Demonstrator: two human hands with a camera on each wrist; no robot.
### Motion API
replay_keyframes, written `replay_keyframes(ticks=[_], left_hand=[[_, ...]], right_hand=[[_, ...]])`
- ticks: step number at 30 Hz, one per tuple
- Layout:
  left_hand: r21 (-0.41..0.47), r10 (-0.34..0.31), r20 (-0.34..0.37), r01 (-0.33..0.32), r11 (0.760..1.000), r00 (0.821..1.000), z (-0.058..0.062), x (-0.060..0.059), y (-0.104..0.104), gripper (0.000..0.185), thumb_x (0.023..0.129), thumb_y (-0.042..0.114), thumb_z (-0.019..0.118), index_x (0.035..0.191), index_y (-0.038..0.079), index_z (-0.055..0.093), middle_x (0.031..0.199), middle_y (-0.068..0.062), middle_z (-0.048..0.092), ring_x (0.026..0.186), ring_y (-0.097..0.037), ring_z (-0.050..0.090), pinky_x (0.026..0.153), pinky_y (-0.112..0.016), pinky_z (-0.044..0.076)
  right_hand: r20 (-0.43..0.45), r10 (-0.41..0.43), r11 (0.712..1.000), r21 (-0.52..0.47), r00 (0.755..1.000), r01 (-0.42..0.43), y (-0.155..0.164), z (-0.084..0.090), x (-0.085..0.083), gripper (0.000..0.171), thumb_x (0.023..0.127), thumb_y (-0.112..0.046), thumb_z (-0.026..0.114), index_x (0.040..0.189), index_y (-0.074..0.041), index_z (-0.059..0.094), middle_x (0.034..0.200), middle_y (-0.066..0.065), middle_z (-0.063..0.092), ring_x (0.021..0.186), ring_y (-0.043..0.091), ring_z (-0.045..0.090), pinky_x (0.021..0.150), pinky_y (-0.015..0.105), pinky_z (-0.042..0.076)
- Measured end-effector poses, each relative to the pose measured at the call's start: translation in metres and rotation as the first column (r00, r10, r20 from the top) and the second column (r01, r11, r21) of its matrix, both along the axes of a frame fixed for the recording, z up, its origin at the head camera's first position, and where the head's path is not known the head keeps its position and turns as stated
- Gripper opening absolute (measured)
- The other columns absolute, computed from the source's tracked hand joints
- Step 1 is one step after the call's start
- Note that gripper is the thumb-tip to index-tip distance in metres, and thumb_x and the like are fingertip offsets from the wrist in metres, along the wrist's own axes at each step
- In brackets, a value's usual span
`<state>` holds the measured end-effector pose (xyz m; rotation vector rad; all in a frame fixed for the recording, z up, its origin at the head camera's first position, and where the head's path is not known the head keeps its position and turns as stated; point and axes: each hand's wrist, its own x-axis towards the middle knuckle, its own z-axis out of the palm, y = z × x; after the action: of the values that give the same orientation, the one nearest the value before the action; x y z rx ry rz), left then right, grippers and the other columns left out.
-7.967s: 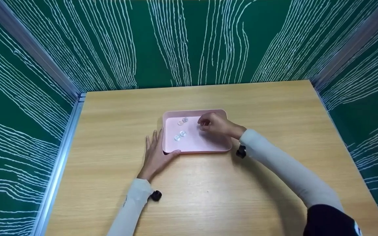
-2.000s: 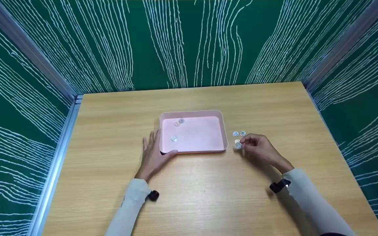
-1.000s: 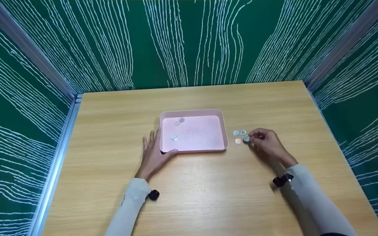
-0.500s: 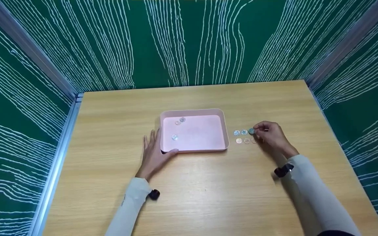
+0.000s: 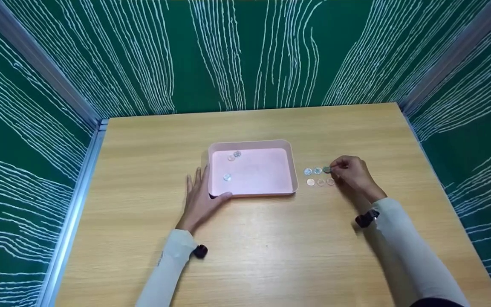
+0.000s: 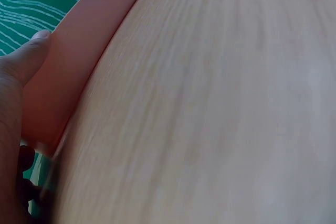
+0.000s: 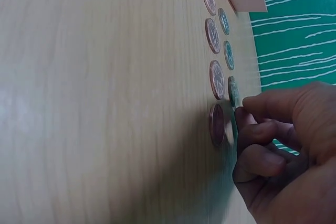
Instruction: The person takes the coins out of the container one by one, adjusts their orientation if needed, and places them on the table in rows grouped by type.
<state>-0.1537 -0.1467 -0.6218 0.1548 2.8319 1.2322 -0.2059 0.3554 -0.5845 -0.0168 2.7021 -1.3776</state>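
My left hand rests at the near left corner of a pink tray, fingers stretched along its left side and thumb touching its front wall. In the left wrist view the thumb lies against that wall. Right of the tray, coins lie on the table in two rows. My right hand pinches the edge of a greenish coin, third in the back row. Beside it sit two silvery coins. Several copper coins form the front row; one is in the hand's shadow in the right wrist view.
Three coins remain inside the tray: a silvery one near the front left and two touching at the back left. The wooden table is enclosed by green walls with white wavy lines.
Since eight seconds ago, my right hand has moved out of the tray; one coin fewer lies there. Lately it carried the greenish coin back and right to the back row. Left hand unchanged.
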Motion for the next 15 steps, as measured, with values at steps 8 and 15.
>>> replay_keyframes(ticks=[8, 15], left_hand=[[-0.001, 0.009, 0.011, -0.009, 1.000, 1.000, 0.000, 0.000, -0.001, 0.128, 0.085, 0.081, 0.077, 0.179, 0.025, 0.011, 0.184, -0.018, 0.009, 0.171, -0.033, -0.002, 0.135, -0.050, -0.016], [-0.021, 0.001, -0.012, -0.001, 1.000, 1.000, -0.001, 0.000, 0.000, 0.128, 0.085, 0.081, 0.076, 0.179, 0.022, 0.012, 0.183, -0.020, 0.011, 0.171, -0.035, 0.000, 0.136, -0.053, -0.014]], right_hand=[[0.006, -0.003, 1.000, -0.021, 1.000, 0.003, -0.015, 0.010, 0.002, 0.012, 0.105, -0.003, 0.069, 0.111, 0.007, 0.075, 0.102, 0.024, 0.074, 0.073, 0.023, 0.068, 0.055, 0.025, 0.058], [-0.055, 0.036, 0.998, -0.047, 0.998, -0.039, -0.038, 0.022, 0.002, 0.013, 0.104, -0.002, 0.070, 0.111, 0.008, 0.076, 0.100, 0.025, 0.075, 0.076, 0.024, 0.069, 0.059, 0.022, 0.056]])
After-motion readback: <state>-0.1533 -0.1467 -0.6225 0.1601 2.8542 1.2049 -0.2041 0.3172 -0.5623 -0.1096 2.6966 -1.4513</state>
